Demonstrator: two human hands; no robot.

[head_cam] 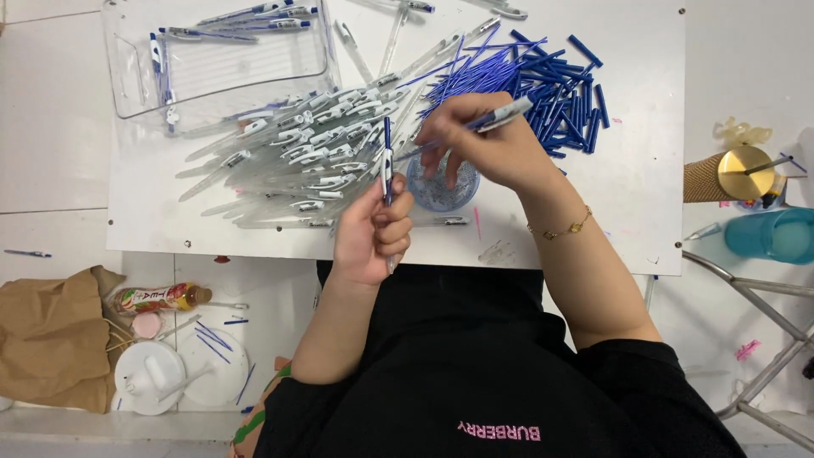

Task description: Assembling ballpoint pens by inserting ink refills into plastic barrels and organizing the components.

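Hands at work over a white bench strewn with pen parts: nearest the camera, the left hand is clenched around a clear-barrelled pen held upright, its blue tip pointing away from the body. Just beyond it, the right hand pinches a second pen between thumb and forefinger, the remaining fingers dipping toward a small round cup that sits on the bench under the palm. Neither grip is slack; both are closed tight on their pens. Left of the hands lies a heap of clear pen barrels, and past the right hand a loose pile of blue refills. Farthest off, a transparent tray holds a few finished pens. The likeliest mishap, judging by the crowding, is a wrist or trailing finger knocking the cup over or sweeping refills off the bench edge.
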